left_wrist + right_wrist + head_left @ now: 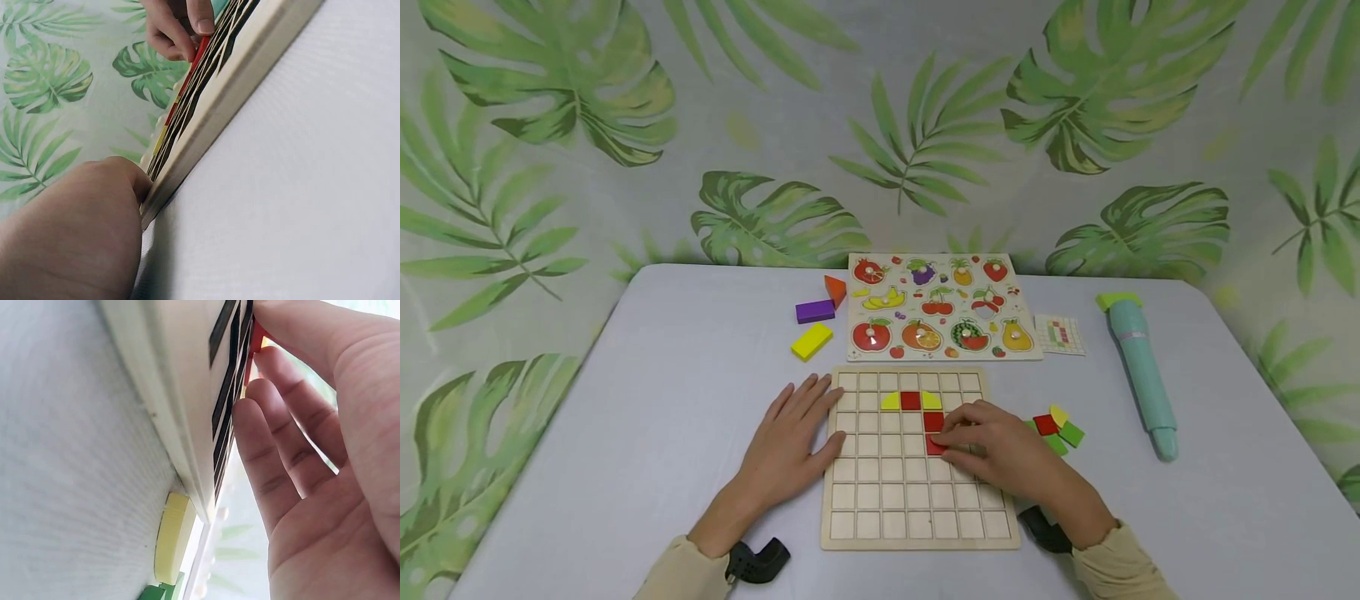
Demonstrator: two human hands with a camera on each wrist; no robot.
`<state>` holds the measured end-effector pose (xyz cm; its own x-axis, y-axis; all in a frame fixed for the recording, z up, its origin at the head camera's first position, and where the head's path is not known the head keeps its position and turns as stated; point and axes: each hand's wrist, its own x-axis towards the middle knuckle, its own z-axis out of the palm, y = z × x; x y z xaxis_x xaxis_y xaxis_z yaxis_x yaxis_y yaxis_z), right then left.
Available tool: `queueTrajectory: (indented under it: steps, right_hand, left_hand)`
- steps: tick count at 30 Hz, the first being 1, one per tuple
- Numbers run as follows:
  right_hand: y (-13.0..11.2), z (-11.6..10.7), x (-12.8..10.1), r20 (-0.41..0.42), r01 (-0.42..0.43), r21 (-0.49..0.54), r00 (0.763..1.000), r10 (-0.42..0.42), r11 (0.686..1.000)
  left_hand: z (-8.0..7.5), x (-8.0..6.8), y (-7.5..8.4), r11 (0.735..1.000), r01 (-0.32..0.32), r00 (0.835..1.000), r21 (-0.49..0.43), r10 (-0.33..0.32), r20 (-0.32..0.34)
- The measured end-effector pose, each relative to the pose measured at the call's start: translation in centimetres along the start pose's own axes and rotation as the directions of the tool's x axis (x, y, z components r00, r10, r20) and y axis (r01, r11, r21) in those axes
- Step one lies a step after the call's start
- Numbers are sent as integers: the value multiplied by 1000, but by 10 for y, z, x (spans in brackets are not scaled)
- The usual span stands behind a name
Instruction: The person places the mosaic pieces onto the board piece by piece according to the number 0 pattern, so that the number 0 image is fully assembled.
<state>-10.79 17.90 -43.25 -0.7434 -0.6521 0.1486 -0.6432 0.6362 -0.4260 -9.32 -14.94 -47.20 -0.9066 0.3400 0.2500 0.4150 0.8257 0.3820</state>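
The red tile (935,447) lies in a cell right of centre on the gridded wooden board (917,533), near the table's front edge. It looks light, thin, stiff and smooth, best pinched by its edges. The left hand (790,446) rests flat, fingers straight, against the board's left edge. The right hand (1000,446) pinches the tile with its fingertips.

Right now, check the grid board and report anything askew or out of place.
Nothing stands out. The grid board lies square on the table; its red and yellow tiles sit flush in their cells. The right hand is fitting a red tile; the left hand steadies the board's edge.
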Motion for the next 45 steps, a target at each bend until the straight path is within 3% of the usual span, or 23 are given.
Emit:
queueTrajectory:
  steps: [12,26,39,45]
  right_hand:
    - [2,-4,-3,27,-29,-6,999,30,1000]
    - [8,-46,-16,6,-134,53,991,134,990]
    - [49,-66,-38,17,-250,110,968,250,962]
    - [63,-69,-48,36,-289,71,957,288,955]
  left_hand:
    - [0,1,0,1000,5,1000,-2,-5,16]
    - [0,-1,0,1000,4,1000,10,-4,11]
    - [0,0,0,1000,14,1000,2,-14,28]
    - [2,0,-1,1000,19,999,4,-19,36]
